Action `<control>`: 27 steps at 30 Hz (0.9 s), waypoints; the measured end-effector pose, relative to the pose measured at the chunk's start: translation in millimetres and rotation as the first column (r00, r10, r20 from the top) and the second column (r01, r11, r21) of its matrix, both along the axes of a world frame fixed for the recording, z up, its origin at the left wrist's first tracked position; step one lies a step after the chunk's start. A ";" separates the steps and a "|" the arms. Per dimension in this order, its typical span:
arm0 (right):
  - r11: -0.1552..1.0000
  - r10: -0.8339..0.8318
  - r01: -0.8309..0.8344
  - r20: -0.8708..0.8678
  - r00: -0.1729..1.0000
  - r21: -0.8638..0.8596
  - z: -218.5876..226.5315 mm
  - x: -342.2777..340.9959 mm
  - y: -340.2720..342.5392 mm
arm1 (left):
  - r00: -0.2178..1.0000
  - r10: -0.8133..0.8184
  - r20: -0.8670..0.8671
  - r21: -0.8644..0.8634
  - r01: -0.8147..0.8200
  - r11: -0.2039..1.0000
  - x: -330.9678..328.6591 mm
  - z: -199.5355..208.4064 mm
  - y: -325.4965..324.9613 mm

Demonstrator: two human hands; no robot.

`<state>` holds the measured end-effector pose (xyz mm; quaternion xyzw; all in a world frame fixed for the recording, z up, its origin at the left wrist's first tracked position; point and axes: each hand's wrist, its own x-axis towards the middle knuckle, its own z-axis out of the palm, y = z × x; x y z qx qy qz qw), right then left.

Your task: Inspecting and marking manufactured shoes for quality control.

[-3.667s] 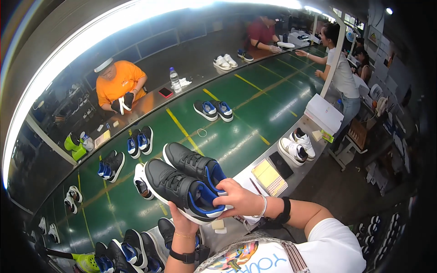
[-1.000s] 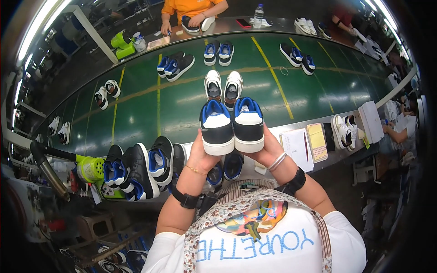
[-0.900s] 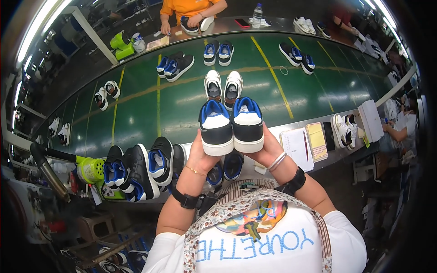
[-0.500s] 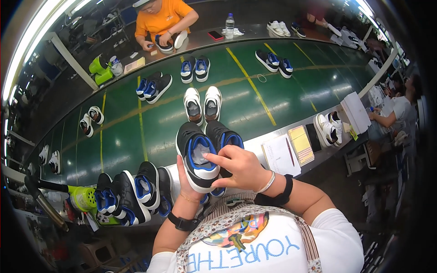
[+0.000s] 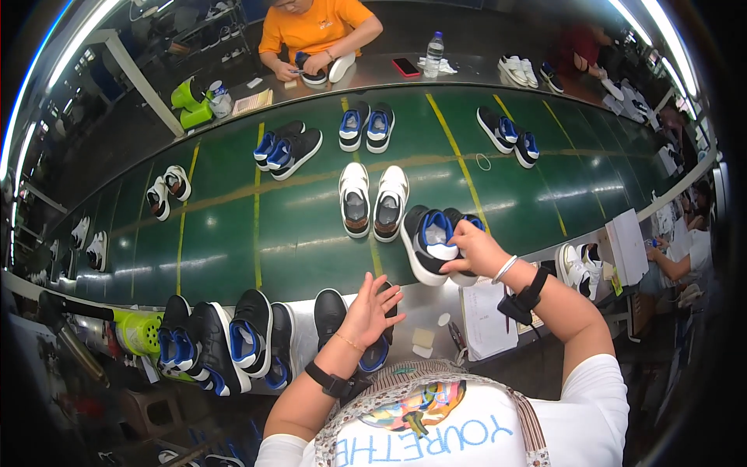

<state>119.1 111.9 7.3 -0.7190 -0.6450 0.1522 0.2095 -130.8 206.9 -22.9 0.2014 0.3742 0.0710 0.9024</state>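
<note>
My right hand (image 5: 478, 251) pinches the heel of a black sneaker (image 5: 419, 253) with blue lining and a white sole, at the near edge of the green belt. Paper stuffing shows inside it. Its black mate (image 5: 461, 215) is just beyond, partly covered by my fingers. My left hand (image 5: 369, 317) is open with fingers spread, holding nothing. Behind and below that hand, another pair of black sneakers (image 5: 330, 310) stands on the metal ledge, partly hidden by it. A pair of white sneakers (image 5: 355, 191) with brown heels stands on the belt just ahead.
Several black sneakers (image 5: 208, 342) crowd the ledge at left, near a lime-green fixture (image 5: 140, 333). Papers (image 5: 489, 323) and small tools lie right of me. More shoe pairs (image 5: 366, 127) sit along the belt (image 5: 299, 233). Across it, a co-worker in orange (image 5: 315, 31) handles a shoe.
My right hand has carried the black sneaker forward and right to the belt edge. My left hand has let go of it and opened. The whole view has shifted slightly.
</note>
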 end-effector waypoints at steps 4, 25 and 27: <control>0.956 -0.233 0.270 0.265 0.936 -0.113 -27.5 110.9 36.5 | 0.999 0.026 -0.036 0.005 -0.026 1.000 -1.3 -31.7 28.6; 0.713 -0.424 0.494 -0.868 -0.261 -0.497 -153.1 5.9 117.2 | 0.975 0.093 -0.202 0.330 -0.022 0.944 74.6 -120.8 191.9; 0.788 -0.375 0.414 -0.888 -0.265 -0.456 -164.2 9.1 85.4 | 0.994 0.104 -0.028 0.219 -0.096 0.971 52.4 -106.6 170.8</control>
